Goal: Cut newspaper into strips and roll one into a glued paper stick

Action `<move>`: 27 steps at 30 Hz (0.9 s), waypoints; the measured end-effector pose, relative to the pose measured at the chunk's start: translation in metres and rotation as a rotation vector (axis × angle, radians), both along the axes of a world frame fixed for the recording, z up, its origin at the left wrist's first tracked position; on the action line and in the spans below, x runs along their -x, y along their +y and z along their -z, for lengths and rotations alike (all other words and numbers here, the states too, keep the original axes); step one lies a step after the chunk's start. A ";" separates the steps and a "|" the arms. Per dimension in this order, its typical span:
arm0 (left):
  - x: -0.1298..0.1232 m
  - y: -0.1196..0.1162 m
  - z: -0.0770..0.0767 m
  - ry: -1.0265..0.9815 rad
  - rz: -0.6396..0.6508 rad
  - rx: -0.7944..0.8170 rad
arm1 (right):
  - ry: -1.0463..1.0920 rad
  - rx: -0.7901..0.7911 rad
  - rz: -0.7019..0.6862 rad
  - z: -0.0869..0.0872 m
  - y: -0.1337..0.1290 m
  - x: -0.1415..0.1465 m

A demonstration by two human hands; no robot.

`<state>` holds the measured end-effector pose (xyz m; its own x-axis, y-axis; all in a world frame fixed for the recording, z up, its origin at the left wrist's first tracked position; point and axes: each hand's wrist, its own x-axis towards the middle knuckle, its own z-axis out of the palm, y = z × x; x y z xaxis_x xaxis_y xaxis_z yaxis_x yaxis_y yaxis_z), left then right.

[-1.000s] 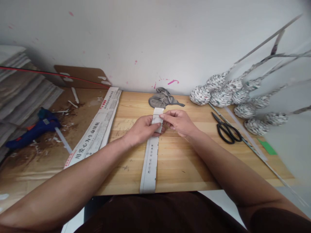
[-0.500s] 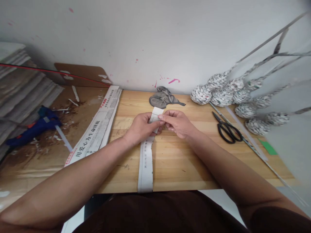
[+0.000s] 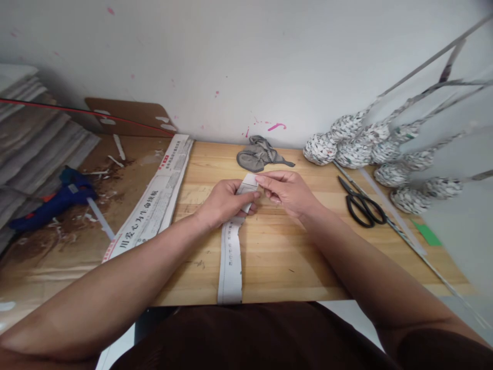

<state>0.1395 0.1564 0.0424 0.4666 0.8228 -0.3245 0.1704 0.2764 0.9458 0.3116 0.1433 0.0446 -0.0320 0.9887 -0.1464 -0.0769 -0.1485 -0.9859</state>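
A long newspaper strip (image 3: 230, 262) runs from the table's front edge up to my hands. My left hand (image 3: 227, 200) grips it near its far end, thumb on top and fingers beneath. At the strip's upper right corner, my right hand (image 3: 287, 192) pinches the paper between thumb and index finger, its other fingers curled under. The far tip of the strip is angled there. Just beyond my hands lies a crumpled grey cloth (image 3: 260, 154), touching neither of them.
Folded newspapers (image 3: 150, 205) lie to the left, beside a blue glue gun (image 3: 57, 200) on stained cardboard and a paper stack (image 3: 34, 133). At right are black scissors (image 3: 362, 205), a thin rolled paper stick (image 3: 419, 259), a green piece (image 3: 427, 233) and several woven paper balls (image 3: 354, 151) on stems.
My right hand has shifted slightly up along the strip's edge, and the far end now looks angled rather than square. My left hand has kept its hold.
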 end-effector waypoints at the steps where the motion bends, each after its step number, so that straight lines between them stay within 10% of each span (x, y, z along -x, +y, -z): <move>1: 0.000 0.000 0.000 0.004 0.010 0.002 | -0.005 -0.004 0.000 0.000 0.000 0.000; 27: 0.004 0.000 -0.001 0.016 0.080 -0.017 | -0.119 0.002 -0.080 -0.005 0.000 -0.012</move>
<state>0.1357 0.1567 0.0434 0.5255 0.7889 -0.3185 0.2064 0.2450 0.9473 0.3233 0.1432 0.0497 -0.0931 0.9833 -0.1561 0.0524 -0.1517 -0.9870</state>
